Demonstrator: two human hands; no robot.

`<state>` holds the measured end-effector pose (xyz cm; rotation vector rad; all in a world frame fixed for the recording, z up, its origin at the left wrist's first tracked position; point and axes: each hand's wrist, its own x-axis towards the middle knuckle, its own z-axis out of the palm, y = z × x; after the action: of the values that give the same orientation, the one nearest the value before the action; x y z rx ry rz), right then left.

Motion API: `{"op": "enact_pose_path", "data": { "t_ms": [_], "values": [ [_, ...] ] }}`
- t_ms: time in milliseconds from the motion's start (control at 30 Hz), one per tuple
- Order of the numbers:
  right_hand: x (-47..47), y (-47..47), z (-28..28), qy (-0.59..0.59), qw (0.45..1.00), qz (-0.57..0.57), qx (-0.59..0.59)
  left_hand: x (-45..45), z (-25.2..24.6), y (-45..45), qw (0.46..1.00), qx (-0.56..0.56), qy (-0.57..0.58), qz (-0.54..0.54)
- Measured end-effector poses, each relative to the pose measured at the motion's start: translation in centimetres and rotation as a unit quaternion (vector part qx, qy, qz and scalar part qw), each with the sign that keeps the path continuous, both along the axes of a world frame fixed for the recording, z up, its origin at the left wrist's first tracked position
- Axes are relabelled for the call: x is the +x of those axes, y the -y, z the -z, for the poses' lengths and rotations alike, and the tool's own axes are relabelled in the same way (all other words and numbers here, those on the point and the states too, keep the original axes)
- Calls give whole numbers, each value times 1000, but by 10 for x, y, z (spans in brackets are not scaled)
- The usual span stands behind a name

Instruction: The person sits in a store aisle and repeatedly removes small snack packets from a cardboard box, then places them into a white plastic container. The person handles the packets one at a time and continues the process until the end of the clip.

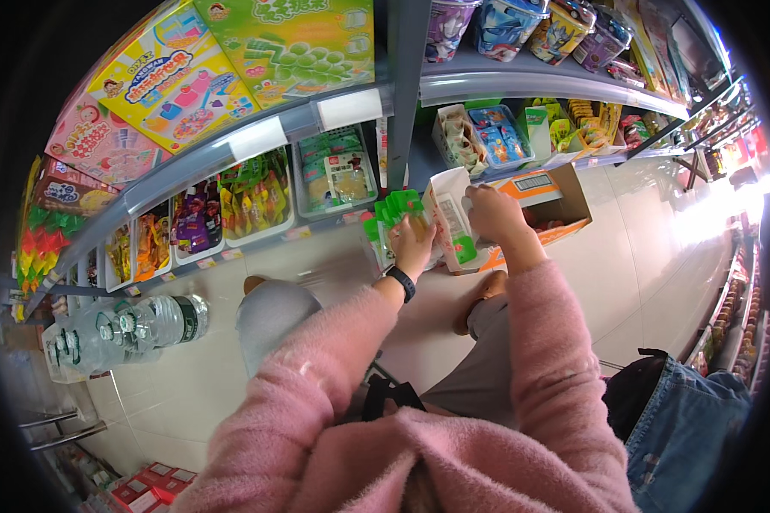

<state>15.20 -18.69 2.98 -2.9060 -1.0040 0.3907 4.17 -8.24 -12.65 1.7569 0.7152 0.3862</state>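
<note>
My left hand, with a dark watch band at its wrist, holds several clear snack packets with green tops. Right beside it stands a white cardboard box, tall and open-topped, with one green-ended packet showing at its side. My right hand grips the upper right wall of this box; its fingertips are partly hidden by the cardboard. Behind my right hand lies an open orange and brown carton on the floor, with some reddish items inside.
A grey shelf stands ahead, its lower level lined with snack baskets and display boxes. Large toy-candy boxes fill the upper left level. Water bottles stand on the floor at left. A denim bag is at lower right.
</note>
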Motion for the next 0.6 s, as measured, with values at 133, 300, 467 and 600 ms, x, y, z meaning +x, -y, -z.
{"op": "enact_pose_path", "data": {
  "t_ms": [133, 300, 467, 600],
  "values": [
    [3, 10, 14, -54, 996, 4, -68, 3, 2, 3, 997, -63, -36, 10],
    [9, 17, 37, -91, 989, -20, -114, 5, -9, -2, 997, 65, -4, 33],
    [4, 5, 55, -81, 985, -40, -148, -9, -31, 6, 922, 288, 6, 259],
    [3, -8, 57, -47, 987, -68, -135, -19, -42, 10, 864, 413, 51, 285]
  ]
}}
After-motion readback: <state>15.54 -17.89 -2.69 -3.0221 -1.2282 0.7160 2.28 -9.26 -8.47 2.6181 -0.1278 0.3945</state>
